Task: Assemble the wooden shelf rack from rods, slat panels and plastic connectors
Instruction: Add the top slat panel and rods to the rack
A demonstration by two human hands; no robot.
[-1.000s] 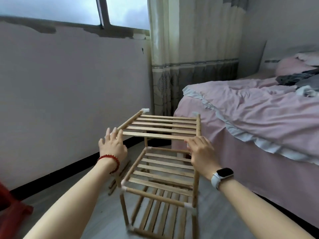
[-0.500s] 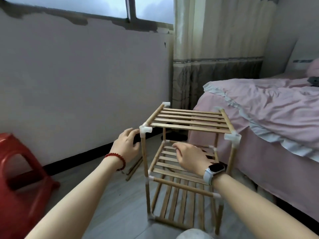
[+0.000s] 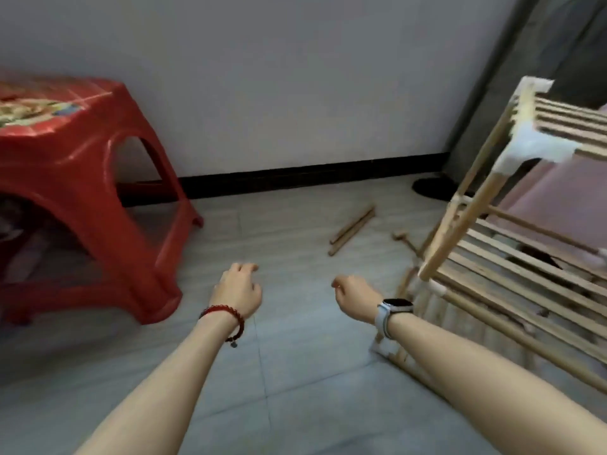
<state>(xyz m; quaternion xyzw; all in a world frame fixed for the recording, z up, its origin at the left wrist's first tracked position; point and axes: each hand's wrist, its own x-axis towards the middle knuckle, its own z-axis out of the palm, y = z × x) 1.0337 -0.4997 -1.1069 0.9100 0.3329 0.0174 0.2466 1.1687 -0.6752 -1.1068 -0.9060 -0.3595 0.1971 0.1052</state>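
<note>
A: Where's the rack (image 3: 512, 254) right now?

B: Standing on the grey floor (image 3: 295, 372) at the far right of the picture, blurred, with its slat shelves (image 3: 525, 274) one above another and a white plastic connector (image 3: 532, 147) on the top near corner. Behind the rack there's a pink bed side (image 3: 565, 198) and a grey curtain (image 3: 525, 60).

A: And the hands?

B: Both are off the rack, hanging over bare floor. The left hand (image 3: 237, 292), with a red bead bracelet (image 3: 226, 315) on the wrist, is well to the left of the rack, fingers loosely curled downward, holding nothing. The right hand (image 3: 354, 298), with a watch (image 3: 392, 310) on the wrist, is just left of the rack's near leg, fingers tucked under; I can't tell whether they pinch anything.

A: Loose parts?

B: Two rods (image 3: 351, 229) lie side by side on the floor, left of the rack and toward the wall (image 3: 295, 77). Another short rod (image 3: 405, 243) lies closer to the rack's foot.

A: Anything else?

B: A red plastic stool (image 3: 98, 192), far left of the rack, against the wall
</note>
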